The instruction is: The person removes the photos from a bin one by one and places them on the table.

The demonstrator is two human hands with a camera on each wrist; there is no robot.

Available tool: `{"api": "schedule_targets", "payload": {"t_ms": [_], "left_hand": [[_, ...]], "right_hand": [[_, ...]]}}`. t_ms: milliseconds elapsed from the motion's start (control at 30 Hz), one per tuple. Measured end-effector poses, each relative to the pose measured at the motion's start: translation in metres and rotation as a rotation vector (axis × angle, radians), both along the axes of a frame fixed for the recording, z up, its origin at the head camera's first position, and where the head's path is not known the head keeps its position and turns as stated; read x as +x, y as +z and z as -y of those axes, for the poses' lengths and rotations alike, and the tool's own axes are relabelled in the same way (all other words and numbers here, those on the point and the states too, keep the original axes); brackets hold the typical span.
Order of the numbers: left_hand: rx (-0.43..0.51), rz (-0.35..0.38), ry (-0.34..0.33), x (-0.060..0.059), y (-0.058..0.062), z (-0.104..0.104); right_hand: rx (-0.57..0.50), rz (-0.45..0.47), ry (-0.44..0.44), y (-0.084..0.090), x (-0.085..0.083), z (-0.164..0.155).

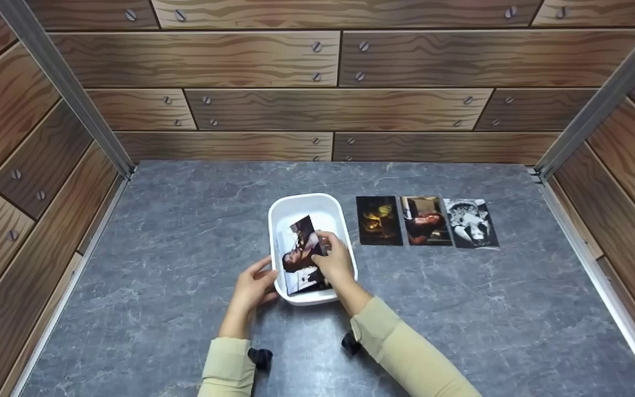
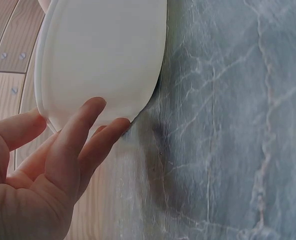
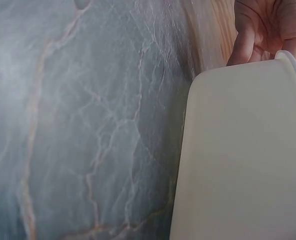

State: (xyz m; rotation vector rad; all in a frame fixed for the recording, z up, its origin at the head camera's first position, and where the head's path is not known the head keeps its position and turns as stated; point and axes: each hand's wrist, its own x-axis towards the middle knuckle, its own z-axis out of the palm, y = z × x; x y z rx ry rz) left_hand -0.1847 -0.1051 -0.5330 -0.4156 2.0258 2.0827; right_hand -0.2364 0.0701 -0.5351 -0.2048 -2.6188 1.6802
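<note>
Right hand [image 1: 335, 262] pinches photo [image 1: 301, 255] inside white tub [image 1: 306, 207]; left hand [image 1: 251, 288] fingers relaxed, bracing tub wall. Risk: photo creases if dragged against rim; tub may slide on tabletop [image 1: 185, 264].

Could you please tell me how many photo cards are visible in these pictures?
4: three lie in a row on the table, dark yellow-toned, reddish, black-and-white; one card held in the white tub. More may lie beneath.

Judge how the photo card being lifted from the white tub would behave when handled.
The photo card looks thin, so probably light and slightly bendy. It stands tilted in the white tub, pinched by the right hand; its glossy face may slip.
</note>
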Motion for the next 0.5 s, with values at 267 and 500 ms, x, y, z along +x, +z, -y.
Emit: {"api": "schedule_targets", "payload": {"t_ms": [267, 500], "left_hand": [[0.008, 0.002, 0.006, 0.000, 0.002, 0.001], [-0.002, 0.005, 0.006, -0.002, 0.001, -0.001]], "right_hand": [[-0.134, 0.013, 0.025, 0.005, -0.004, -0.004], [-0.318, -0.020, -0.063, 0.029, -0.017, -0.035]]}}
